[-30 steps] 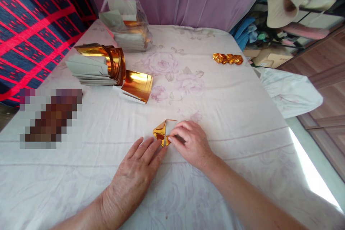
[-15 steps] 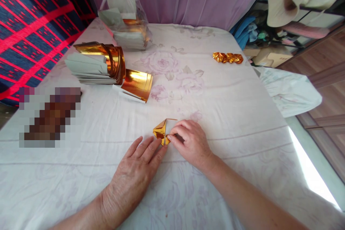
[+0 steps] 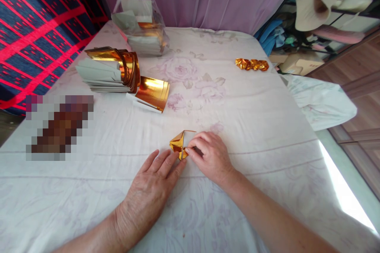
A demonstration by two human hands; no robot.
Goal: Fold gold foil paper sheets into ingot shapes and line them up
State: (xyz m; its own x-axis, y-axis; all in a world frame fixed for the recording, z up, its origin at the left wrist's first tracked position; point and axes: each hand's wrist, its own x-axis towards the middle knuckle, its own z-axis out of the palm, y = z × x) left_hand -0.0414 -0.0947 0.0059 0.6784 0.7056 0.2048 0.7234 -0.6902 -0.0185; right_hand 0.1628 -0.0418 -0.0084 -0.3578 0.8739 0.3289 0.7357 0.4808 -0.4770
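A partly folded piece of gold foil paper (image 3: 177,143) lies on the cloth-covered table between my hands, its pale underside showing on the right. My left hand (image 3: 154,184) rests palm down, fingers stretched out, with its fingertips and thumb against the paper's near edge. With thumb and fingers pinched, my right hand (image 3: 210,157) grips the paper's right side and hides part of it. Farther off on the left are a fanned stack of gold foil sheets (image 3: 109,75) and several loose gold sheets (image 3: 152,93) beside it.
A clear plastic bag of paper sheets (image 3: 145,43) stands at the back left. Folded gold pieces (image 3: 252,64) form a row at the back right. A pixelated patch (image 3: 61,128) covers something on the left. Shelves with hats (image 3: 314,8) stand beyond the table's right edge.
The view has shifted slightly, so things appear a little farther right. Both hands stay at the gold paper with almost the same grip.
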